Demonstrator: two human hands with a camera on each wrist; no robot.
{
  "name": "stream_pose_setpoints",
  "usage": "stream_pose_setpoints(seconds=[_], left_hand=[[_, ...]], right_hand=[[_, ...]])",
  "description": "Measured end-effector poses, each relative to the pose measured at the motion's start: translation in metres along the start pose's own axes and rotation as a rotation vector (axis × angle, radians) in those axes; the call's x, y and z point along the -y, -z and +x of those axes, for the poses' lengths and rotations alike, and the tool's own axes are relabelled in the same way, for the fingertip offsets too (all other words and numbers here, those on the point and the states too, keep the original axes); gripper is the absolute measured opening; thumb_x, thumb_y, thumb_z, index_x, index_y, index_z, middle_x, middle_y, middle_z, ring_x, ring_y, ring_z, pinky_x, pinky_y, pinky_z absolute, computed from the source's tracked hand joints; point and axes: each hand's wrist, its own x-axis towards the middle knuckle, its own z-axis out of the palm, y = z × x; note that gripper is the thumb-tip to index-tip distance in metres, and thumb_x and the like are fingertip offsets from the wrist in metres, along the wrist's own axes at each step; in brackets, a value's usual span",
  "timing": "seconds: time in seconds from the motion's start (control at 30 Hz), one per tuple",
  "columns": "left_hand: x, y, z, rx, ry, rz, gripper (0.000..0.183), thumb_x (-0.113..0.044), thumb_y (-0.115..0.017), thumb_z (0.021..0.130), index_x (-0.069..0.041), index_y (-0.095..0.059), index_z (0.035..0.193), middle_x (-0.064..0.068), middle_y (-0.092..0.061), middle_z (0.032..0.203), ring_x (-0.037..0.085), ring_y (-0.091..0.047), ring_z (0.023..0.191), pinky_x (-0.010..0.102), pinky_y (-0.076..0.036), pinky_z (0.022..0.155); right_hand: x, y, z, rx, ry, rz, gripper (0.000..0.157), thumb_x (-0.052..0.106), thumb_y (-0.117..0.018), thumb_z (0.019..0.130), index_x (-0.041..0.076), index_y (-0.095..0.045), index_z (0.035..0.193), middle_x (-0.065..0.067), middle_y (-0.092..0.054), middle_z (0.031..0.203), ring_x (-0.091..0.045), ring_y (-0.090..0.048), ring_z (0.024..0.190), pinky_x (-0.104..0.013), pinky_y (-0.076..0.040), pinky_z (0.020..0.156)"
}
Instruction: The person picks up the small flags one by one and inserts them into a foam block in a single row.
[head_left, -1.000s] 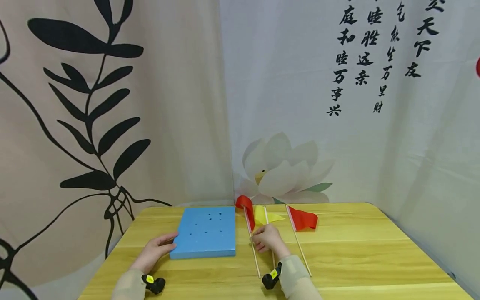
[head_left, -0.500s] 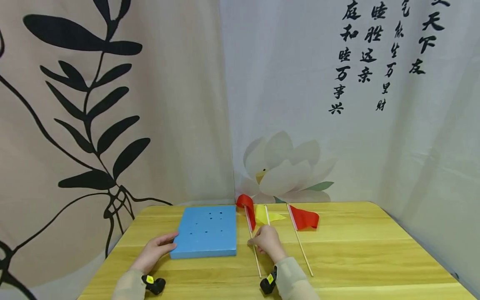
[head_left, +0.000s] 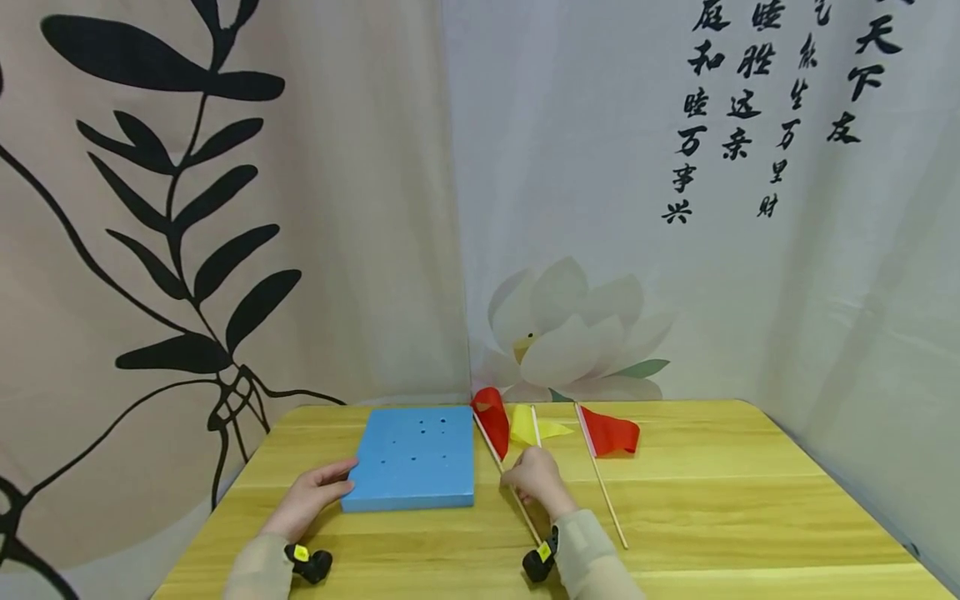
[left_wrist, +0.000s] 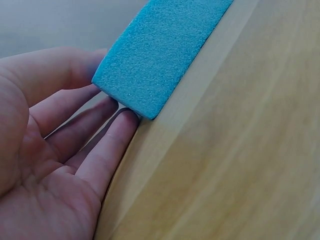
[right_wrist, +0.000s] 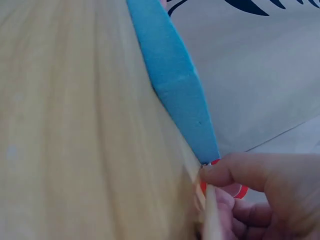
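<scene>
A blue foam board (head_left: pixel 420 479) dotted with small holes lies on the table's left half. My left hand (head_left: pixel 309 498) rests against its left edge; the left wrist view has the thumb at the top corner and fairly straight fingers along the side of the foam board (left_wrist: pixel 160 55). My right hand (head_left: pixel 540 479) pinches the wooden stick (right_wrist: pixel 212 215) of the leftmost red flag (head_left: pixel 492 423). That stick runs slantwise under the hand. A yellow flag (head_left: pixel 525 425) lies just behind the hand, its lower stick hidden. Another red flag (head_left: pixel 611 433) lies to the right.
The wooden table (head_left: pixel 720 500) stands in front of a printed curtain (head_left: pixel 375 208) with plant drawings and writing. Each wrist carries a small black camera (head_left: pixel 309 564). The flags' tops lie near the table's back edge.
The leftmost red flag has swung: its top leans left against the board's corner and its lower end has moved right. The right hand has shifted only slightly; the left hand keeps its place.
</scene>
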Motion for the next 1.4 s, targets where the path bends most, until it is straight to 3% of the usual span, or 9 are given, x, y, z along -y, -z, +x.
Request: stream_pose_setpoints(seconds=[0.2,0.33,0.5,0.67,0.87,1.03,1.17,1.4], left_hand=[[-0.001,0.0,0.002,0.002,-0.003,-0.001,0.055,-0.017,-0.065,0.094,0.003,-0.047,0.142,0.026,-0.039,0.147,0.042,-0.037,0.134,0.048,-0.044,0.103],[0.0,0.001,0.001,0.013,0.0,-0.01,0.056,-0.018,-0.065,0.094,0.003,-0.046,0.142,0.026,-0.038,0.147,0.042,-0.036,0.134,0.048,-0.043,0.104],[-0.001,0.001,-0.001,0.008,0.0,-0.01,0.056,-0.019,-0.065,0.094,0.003,-0.047,0.142,0.026,-0.038,0.147,0.042,-0.037,0.134,0.048,-0.044,0.104],[-0.001,0.001,-0.001,-0.001,0.0,-0.021,0.054,-0.017,-0.065,0.094,0.002,-0.048,0.141,0.025,-0.04,0.147,0.042,-0.037,0.134,0.047,-0.044,0.103],[-0.004,0.003,0.0,0.006,-0.004,-0.014,0.055,-0.018,-0.064,0.095,0.003,-0.046,0.142,0.026,-0.037,0.147,0.042,-0.037,0.134,0.048,-0.043,0.104],[-0.005,0.006,-0.001,-0.002,-0.002,-0.009,0.054,-0.018,-0.063,0.095,0.003,-0.046,0.142,0.026,-0.037,0.148,0.042,-0.037,0.133,0.048,-0.043,0.104],[-0.003,0.004,-0.001,0.013,0.007,-0.013,0.055,-0.019,-0.064,0.095,0.002,-0.046,0.142,0.025,-0.038,0.148,0.042,-0.037,0.134,0.047,-0.044,0.103],[-0.001,0.001,-0.002,0.003,0.008,-0.024,0.055,-0.02,-0.065,0.094,0.001,-0.048,0.141,0.024,-0.039,0.147,0.042,-0.037,0.134,0.048,-0.044,0.103]], right_hand=[[0.002,0.009,0.001,0.066,-0.056,0.134,0.028,0.006,-0.071,0.079,0.004,-0.058,0.055,-0.004,-0.056,0.047,-0.015,-0.057,0.04,-0.032,-0.055,0.041],[0.002,0.01,0.001,0.114,-0.075,0.192,0.012,0.005,-0.07,0.084,-0.005,-0.07,0.078,-0.01,-0.063,0.056,-0.019,-0.063,0.046,-0.033,-0.057,0.045],[0.0,0.01,0.003,0.145,-0.105,0.249,0.017,0.004,-0.065,0.089,-0.009,-0.069,0.098,-0.014,-0.065,0.062,-0.019,-0.063,0.047,-0.035,-0.058,0.047],[0.004,0.017,0.006,0.162,-0.105,0.298,0.022,0.005,-0.062,0.092,-0.012,-0.066,0.105,-0.014,-0.063,0.065,-0.016,-0.06,0.046,-0.036,-0.059,0.048],[0.021,0.03,0.009,0.1,-0.084,0.344,0.03,0.009,-0.063,0.093,-0.014,-0.061,0.113,-0.019,-0.065,0.078,-0.02,-0.064,0.052,-0.039,-0.06,0.053],[0.038,0.033,0.012,0.074,-0.042,0.376,0.028,0.013,-0.065,0.092,-0.008,-0.063,0.111,-0.024,-0.065,0.087,-0.028,-0.068,0.063,-0.039,-0.061,0.056],[0.047,0.036,0.013,0.034,-0.037,0.412,0.024,0.012,-0.064,0.092,-0.006,-0.065,0.108,-0.022,-0.065,0.085,-0.025,-0.067,0.061,-0.037,-0.06,0.054],[0.073,0.049,0.011,-0.033,0.05,0.476,0.023,0.007,-0.063,0.092,-0.008,-0.064,0.109,-0.019,-0.064,0.079,-0.025,-0.065,0.057,-0.04,-0.06,0.054]])
